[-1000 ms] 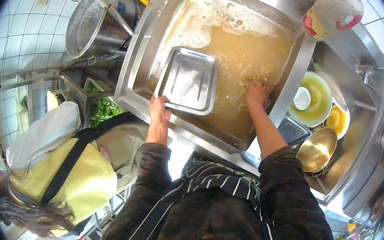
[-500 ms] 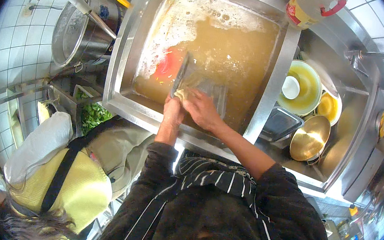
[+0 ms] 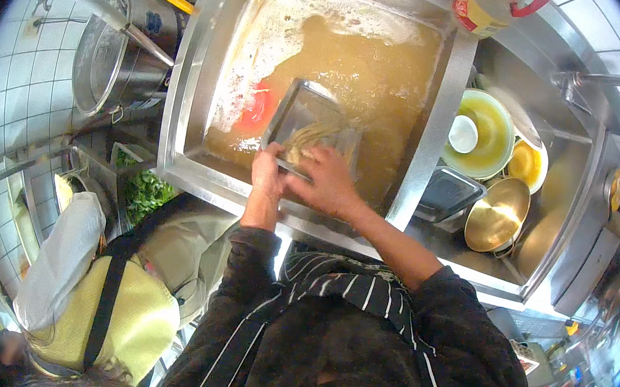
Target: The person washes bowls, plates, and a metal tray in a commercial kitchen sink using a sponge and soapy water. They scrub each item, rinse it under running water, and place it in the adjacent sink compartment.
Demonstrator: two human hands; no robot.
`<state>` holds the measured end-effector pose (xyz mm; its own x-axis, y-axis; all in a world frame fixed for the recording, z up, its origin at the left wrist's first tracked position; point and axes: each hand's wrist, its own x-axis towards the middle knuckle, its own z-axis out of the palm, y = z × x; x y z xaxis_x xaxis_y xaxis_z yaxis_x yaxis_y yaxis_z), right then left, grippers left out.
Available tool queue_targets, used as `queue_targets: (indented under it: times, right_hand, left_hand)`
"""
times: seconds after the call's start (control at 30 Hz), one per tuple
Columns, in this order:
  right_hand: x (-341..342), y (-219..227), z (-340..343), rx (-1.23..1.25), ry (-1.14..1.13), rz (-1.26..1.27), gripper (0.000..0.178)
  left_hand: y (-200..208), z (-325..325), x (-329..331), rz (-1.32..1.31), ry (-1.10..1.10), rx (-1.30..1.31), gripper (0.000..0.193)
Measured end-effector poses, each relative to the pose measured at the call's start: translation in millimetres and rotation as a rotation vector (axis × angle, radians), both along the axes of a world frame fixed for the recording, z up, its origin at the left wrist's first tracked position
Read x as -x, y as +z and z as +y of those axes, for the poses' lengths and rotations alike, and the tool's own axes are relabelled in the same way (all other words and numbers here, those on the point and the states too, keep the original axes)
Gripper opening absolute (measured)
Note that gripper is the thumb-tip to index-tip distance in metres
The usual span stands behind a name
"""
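A rectangular grey container (image 3: 302, 100) is tilted in the sudsy brown water of the left sink (image 3: 431, 131). My left hand (image 3: 268, 169) grips its near left edge, fingers closed on the rim. Inside the container, my right hand (image 3: 323, 180) presses a pale yellow cloth (image 3: 303, 137) against the surface; motion blurs the cloth's edge. Part of the container's right side is under the murky water. To the left of it, a red object (image 3: 256, 103) shows through the foam, its kind hidden.
In the right basin are a pale green bowl (image 3: 497, 131), a brass-coloured bowl (image 3: 498, 214) and a black tray (image 3: 449, 195). A jug (image 3: 487, 8) stands at the back. A large metal pot (image 3: 99, 63) is left. A co-worker in yellow (image 3: 137, 311) is close at lower left.
The container has turned from nearly edge-on to showing its open inside. My right hand and the cloth have moved slightly to the right, into it.
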<state>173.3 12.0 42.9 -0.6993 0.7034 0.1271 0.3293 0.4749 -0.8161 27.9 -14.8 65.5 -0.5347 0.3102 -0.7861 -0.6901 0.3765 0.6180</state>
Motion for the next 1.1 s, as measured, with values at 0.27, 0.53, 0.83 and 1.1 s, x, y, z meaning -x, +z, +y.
queue_targets:
  times: [0.27, 0.53, 0.83, 1.1]
  right_hand:
    - [-21, 60, 74, 0.363, -0.121, 0.108, 0.025]
    - [-65, 42, 144, 1.178, -0.303, 0.384, 0.031]
    - [-36, -122, 83, 0.462, -0.739, -0.37, 0.035]
    - [28, 15, -6, 0.014, -0.273, 0.116, 0.03]
  left_hand:
    - [0, 15, 29, -0.378, -0.215, -0.618, 0.057]
    - [-63, -15, 62, -0.416, -0.139, -0.458, 0.042]
    - [-58, -50, 72, -0.37, -0.009, -0.376, 0.035]
    - [-20, -14, 5, -0.111, -0.093, -0.184, 0.044]
